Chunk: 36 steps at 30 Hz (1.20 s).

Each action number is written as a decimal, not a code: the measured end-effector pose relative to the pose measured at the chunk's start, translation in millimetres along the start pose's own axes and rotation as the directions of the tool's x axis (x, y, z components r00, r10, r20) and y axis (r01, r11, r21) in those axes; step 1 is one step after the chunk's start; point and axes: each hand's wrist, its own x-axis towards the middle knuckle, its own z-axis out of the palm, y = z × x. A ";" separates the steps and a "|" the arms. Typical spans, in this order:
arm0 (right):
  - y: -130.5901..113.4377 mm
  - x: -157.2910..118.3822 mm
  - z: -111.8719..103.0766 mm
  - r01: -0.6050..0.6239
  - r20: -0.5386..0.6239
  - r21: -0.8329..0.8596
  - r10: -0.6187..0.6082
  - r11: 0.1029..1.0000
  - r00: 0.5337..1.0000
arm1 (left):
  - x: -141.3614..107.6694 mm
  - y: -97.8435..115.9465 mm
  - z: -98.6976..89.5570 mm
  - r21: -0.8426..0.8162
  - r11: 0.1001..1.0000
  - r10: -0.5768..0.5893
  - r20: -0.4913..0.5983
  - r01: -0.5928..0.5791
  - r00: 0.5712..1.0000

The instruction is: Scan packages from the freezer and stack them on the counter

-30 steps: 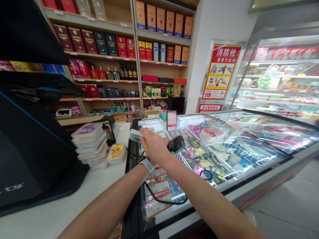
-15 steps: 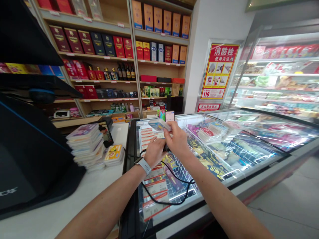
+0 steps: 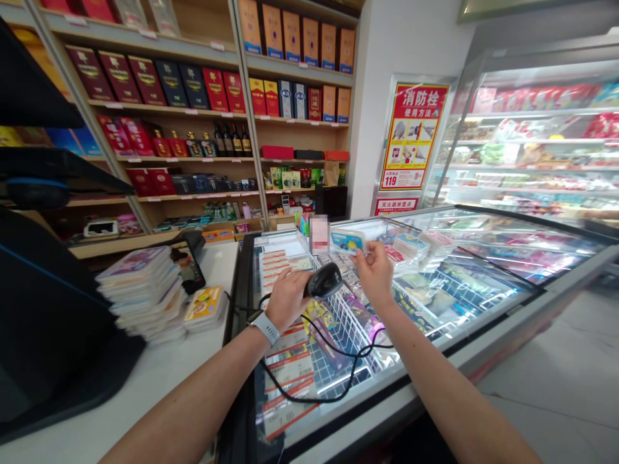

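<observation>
My left hand point(image 3: 287, 299) grips a black corded handheld barcode scanner point(image 3: 324, 280), whose head points up and right toward the packet. My right hand point(image 3: 374, 274) holds a flat blue-and-white packet point(image 3: 347, 241) up by its edge, a short gap from the scanner. A black cable point(image 3: 309, 393) loops down from the scanner across the glass freezer lid point(image 3: 290, 412). A smartwatch point(image 3: 265, 328) sits on my left wrist. Just beyond the packet, a phone point(image 3: 319, 235) stands upright with its screen blurred.
A white counter point(image 3: 145, 386) at left bears a tall stack of packets point(image 3: 138, 283), a smaller stack point(image 3: 206, 309) and a dark device point(image 3: 191, 267). A black machine point(image 3: 43, 322) juts in at far left. Behind stand wooden shelves of boxes and bottles, plus a lit refrigerated case.
My right hand has moved right, away from my left hand, carrying the packet. The scanner now shows clearly in my left hand. The whole view has shifted slightly.
</observation>
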 end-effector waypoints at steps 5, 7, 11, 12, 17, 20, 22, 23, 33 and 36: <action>32.5 -3.1 7.0 -0.108 -0.004 0.094 0.109 0.990 0.994 | 0.8 1.7 -1.7 -0.005 1.000 -0.003 -0.012 0.003 1.000; 44.1 -5.0 10.6 -0.154 0.007 0.153 0.155 0.976 0.988 | 1.0 2.0 -2.0 -0.002 1.000 -0.001 -0.007 0.001 1.000; 64.3 -9.5 15.8 -0.268 0.054 0.323 0.265 0.908 0.963 | 0.7 0.8 -1.4 0.010 1.000 0.011 -0.002 -0.011 1.000; 68.1 -10.4 16.2 -0.300 0.068 0.369 0.297 0.880 0.953 | 0.5 0.2 -1.1 0.012 1.000 0.015 -0.002 -0.015 1.000; 79.9 -11.2 12.6 -0.386 0.105 0.471 0.385 0.793 0.917 | -0.4 -4.2 2.5 0.042 0.999 0.032 -0.006 -0.032 0.999; 83.1 -10.5 11.0 -0.399 0.099 0.490 0.405 0.775 0.909 | -0.8 -7.0 5.1 0.060 0.998 0.038 -0.020 -0.037 0.999; 83.7 -10.4 10.9 -0.408 0.106 0.496 0.413 0.766 0.905 | -1.1 -8.2 6.1 0.063 0.997 0.043 -0.032 -0.041 0.999; 83.4 -10.4 11.0 -0.412 0.114 0.497 0.413 0.764 0.904 | -1.1 -8.5 6.4 0.064 0.997 0.046 -0.037 -0.044 0.998; 74.1 -9.5 3.5 -0.431 0.130 0.500 0.427 0.751 0.895 | -1.0 -10.8 9.2 0.082 0.994 0.080 -0.049 -0.076 0.996; 73.4 -8.3 1.2 -0.412 0.138 0.521 0.402 0.748 0.905 | -1.4 -11.3 9.7 0.085 0.993 0.084 -0.040 -0.081 0.996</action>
